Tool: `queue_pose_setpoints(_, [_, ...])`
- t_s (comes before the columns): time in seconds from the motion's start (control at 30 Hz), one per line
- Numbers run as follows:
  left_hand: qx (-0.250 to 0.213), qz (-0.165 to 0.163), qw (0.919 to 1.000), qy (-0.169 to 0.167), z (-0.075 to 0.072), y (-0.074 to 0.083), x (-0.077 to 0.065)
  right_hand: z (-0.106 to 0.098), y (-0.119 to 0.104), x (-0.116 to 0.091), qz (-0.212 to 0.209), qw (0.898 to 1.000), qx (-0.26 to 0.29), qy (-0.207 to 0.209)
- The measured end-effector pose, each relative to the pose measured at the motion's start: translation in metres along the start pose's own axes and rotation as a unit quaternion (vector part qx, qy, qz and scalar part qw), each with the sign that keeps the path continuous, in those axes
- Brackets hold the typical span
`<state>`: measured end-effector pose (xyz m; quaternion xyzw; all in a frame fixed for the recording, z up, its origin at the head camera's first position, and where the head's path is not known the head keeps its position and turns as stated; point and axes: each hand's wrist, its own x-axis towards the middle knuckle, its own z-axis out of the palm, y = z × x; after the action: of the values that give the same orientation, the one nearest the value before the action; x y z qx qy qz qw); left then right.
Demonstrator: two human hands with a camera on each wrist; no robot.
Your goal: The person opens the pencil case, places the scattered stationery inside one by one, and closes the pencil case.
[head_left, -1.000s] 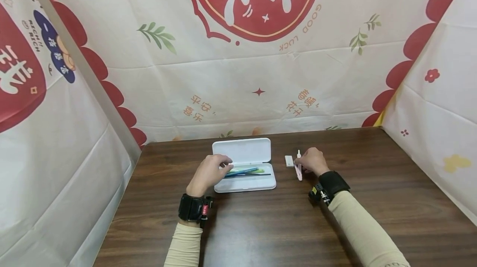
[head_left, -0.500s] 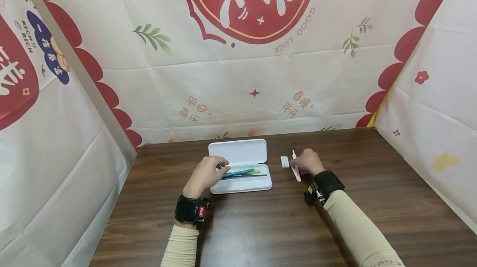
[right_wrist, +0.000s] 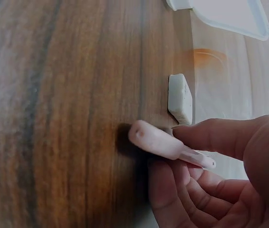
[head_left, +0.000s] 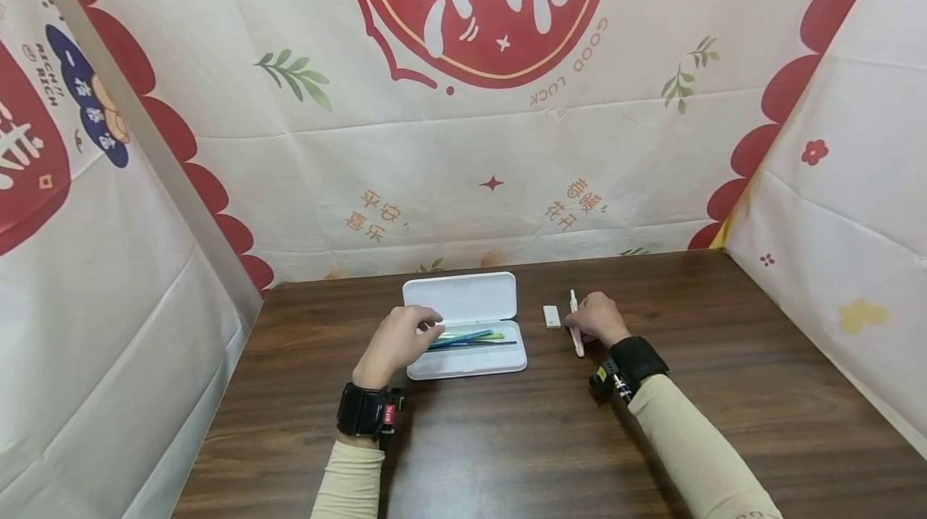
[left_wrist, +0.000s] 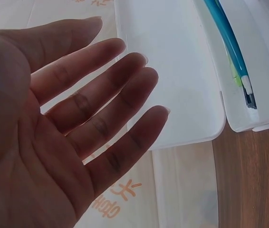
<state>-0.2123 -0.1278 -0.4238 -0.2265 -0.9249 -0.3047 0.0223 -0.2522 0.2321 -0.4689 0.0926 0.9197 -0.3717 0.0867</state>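
Note:
My right hand [head_left: 599,318] pinches a slim pink-and-white stick-like tool [head_left: 576,334] between thumb and fingers, low over the table. In the right wrist view the tool's rounded pink end [right_wrist: 153,138] points away from the palm; its exact kind is unclear. Just left of it lies a small white eraser [head_left: 552,316]. My left hand [head_left: 398,340] hovers at the left side of an open white pencil case [head_left: 500,358], fingers loosely spread and holding nothing. Blue and green pens [head_left: 463,339] and a thin dark stick lie in the case; the hand hides their left ends.
The case's lid [head_left: 463,298] stands tilted back towards the printed cloth wall [head_left: 449,149]. Brown wooden table [head_left: 492,446] surface extends in front of the case and to the right of my right hand. Cloth walls also border the left and right sides.
The pink-and-white tool has turned slightly in my right hand's pinch and looks narrower. The left hand stays over the case. The head view has shifted a little.

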Motion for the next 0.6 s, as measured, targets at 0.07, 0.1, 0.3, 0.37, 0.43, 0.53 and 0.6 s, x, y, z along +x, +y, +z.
queue_pose_setpoints(0.07, [0.002, 0.005, 1.0000, 0.003, 0.001, 0.000, 0.000, -0.001, 0.000, -0.002, -0.001, 1.000, -0.003, 0.003])
queue_pose_setpoints(0.1, [0.004, 0.008, 0.9999, 0.005, 0.001, 0.000, 0.000, -0.002, 0.000, -0.003, -0.004, 1.000, -0.004, 0.003])
queue_pose_setpoints(0.3, [0.013, 0.018, 0.9997, 0.011, 0.002, -0.002, 0.000, -0.004, -0.001, -0.006, -0.013, 1.000, 0.001, 0.005])
queue_pose_setpoints(0.37, [0.014, 0.019, 0.9997, 0.011, 0.003, -0.003, 0.000, -0.005, -0.002, -0.006, -0.010, 1.000, 0.004, 0.009])
queue_pose_setpoints(0.43, [0.014, 0.019, 0.9997, 0.010, 0.004, -0.003, 0.000, -0.007, -0.002, -0.007, -0.012, 1.000, 0.007, 0.012])
queue_pose_setpoints(0.53, [0.009, 0.017, 0.9998, 0.010, 0.004, -0.001, 0.000, -0.009, -0.007, -0.009, -0.013, 1.000, 0.009, 0.017])
queue_pose_setpoints(0.6, [0.007, 0.019, 0.9997, 0.012, 0.003, 0.000, -0.001, -0.010, -0.014, -0.012, -0.018, 1.000, 0.010, 0.019])
